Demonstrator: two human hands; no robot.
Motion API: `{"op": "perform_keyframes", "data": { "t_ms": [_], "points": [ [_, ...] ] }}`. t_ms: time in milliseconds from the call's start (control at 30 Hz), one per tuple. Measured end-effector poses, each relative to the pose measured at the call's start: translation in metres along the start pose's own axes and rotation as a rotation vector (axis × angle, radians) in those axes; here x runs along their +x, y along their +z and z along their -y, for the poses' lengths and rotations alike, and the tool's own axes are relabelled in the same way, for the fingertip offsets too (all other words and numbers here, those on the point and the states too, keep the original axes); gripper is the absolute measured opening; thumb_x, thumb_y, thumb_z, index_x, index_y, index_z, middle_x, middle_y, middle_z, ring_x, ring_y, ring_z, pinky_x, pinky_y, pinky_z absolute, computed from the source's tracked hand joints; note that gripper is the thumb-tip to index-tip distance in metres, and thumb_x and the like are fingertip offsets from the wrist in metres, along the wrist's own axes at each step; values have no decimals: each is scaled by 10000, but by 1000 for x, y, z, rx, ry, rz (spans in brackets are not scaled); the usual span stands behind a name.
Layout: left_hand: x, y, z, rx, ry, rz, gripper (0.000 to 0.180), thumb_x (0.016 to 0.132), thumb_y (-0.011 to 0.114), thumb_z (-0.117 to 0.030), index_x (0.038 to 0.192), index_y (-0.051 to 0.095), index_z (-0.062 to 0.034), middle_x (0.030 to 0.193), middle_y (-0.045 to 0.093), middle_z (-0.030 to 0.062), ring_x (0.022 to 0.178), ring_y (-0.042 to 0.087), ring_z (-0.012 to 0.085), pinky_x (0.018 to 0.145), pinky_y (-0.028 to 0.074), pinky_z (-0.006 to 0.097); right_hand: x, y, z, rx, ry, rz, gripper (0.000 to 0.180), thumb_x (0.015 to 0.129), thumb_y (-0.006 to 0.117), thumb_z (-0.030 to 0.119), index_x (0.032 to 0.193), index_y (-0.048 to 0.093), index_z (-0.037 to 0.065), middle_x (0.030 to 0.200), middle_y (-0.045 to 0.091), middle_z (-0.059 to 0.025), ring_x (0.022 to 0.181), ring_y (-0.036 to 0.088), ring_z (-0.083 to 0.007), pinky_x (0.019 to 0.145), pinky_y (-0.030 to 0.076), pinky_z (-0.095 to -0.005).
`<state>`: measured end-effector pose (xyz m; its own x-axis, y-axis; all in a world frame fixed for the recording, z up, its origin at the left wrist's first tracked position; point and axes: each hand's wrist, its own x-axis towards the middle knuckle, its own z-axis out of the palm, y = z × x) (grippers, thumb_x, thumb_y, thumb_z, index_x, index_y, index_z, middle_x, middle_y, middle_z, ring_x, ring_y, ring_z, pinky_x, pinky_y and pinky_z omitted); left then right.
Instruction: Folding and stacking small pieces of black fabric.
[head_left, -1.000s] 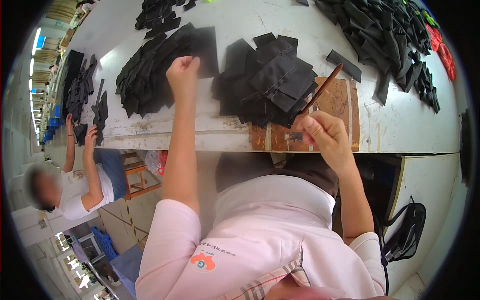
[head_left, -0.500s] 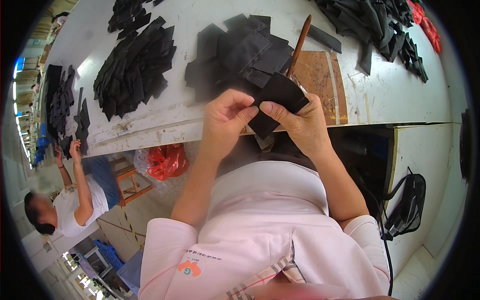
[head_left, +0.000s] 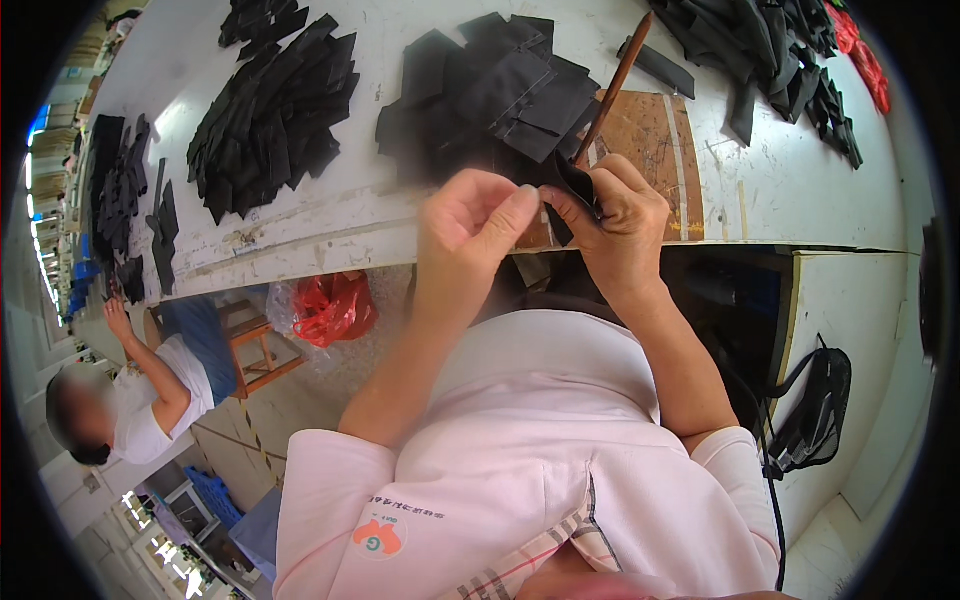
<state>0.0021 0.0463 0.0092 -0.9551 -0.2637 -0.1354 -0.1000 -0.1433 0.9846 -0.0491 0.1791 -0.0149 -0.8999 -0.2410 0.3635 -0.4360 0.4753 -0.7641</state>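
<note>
My right hand (head_left: 625, 215) is closed around a small black fabric piece (head_left: 574, 182), which is bent over between thumb and fingers. Thumb and forefinger of my left hand (head_left: 478, 218) are pinched together against the tip of my right thumb, by the fabric's edge; whatever lies between them is too small or hidden to make out. Just beyond my hands lies a spread pile of flat black fabric pieces (head_left: 500, 85). A brown tapered rod (head_left: 617, 88) slants up from behind the held piece, over a worn brown board (head_left: 655, 150).
More black pieces are heaped on the white table (head_left: 375, 215), in a left pile (head_left: 270, 120) and a far-right pile (head_left: 745, 50). A red plastic bag (head_left: 335, 308) sits below the table edge. At the left, another person (head_left: 165, 395) works at the table.
The fabric piece has turned from facing me nearly flat to being bent and more edge-on. My left hand has shifted slightly right, its fingertips now at my right thumb. The other person's arms have lowered.
</note>
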Motion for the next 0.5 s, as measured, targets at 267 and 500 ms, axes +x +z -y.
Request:
{"op": "perform_keyframes", "data": {
  "t_ms": [267,500],
  "points": [
    [6,3,-4,18,-170,60,131,782,570,-135,794,572,-4,694,587,33,594,536,79,557,416,195,-1,3,-11,-222,-341,-27,255,437,643,11,654,513,42,693,462,-51,634,494,-227,510,408,-322],
    [12,4,9,64,-199,-31,72,754,572,-35,798,579,21,664,581,24,555,527,59,503,421,165,-7,-1,-17,-477,-541,-27,254,456,643,93,670,516,43,716,452,-51,652,500,-224,513,411,-326]
  ]
}}
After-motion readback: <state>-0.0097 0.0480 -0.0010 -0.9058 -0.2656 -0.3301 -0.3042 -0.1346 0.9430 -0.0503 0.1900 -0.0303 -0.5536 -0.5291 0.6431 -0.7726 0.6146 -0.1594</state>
